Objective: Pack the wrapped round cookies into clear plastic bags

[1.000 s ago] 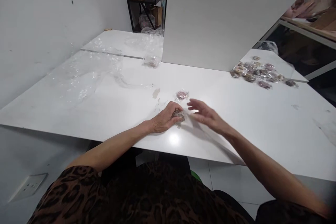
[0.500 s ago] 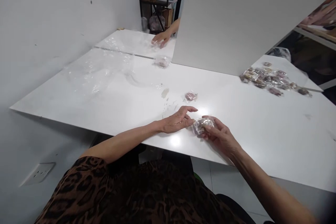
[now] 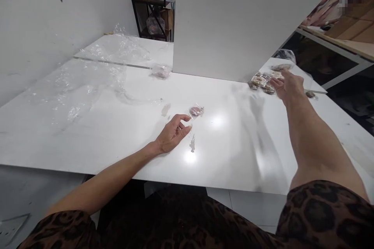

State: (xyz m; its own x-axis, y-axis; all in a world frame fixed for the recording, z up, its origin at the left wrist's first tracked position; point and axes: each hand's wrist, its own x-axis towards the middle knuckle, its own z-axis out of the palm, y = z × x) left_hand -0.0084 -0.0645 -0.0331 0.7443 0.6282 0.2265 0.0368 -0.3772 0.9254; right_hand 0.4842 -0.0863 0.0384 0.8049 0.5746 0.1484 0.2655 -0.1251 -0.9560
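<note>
My left hand rests on the white table, its fingers loosely curved and apart with nothing between them. Just beyond its fingertips lies a pinkish piece in a clear wrapper. My right hand is stretched out over the pile of small wrapped pieces at the back right, covering part of it. Its fingers look spread. Right beside them, at the far side, is a brownish wrapped piece; whether a fingertip touches it I cannot tell.
A tall white panel stands across the table. Crumpled clear plastic film covers the left side. Another wrapped piece lies by the panel's left foot. A black shelf rack stands behind; a wooden-topped bench is at right.
My right hand has moved from beside the left hand, where it held a wrapped piece, to the far-right pile. The view has shifted right. The other person's hand behind the panel is gone from sight.
</note>
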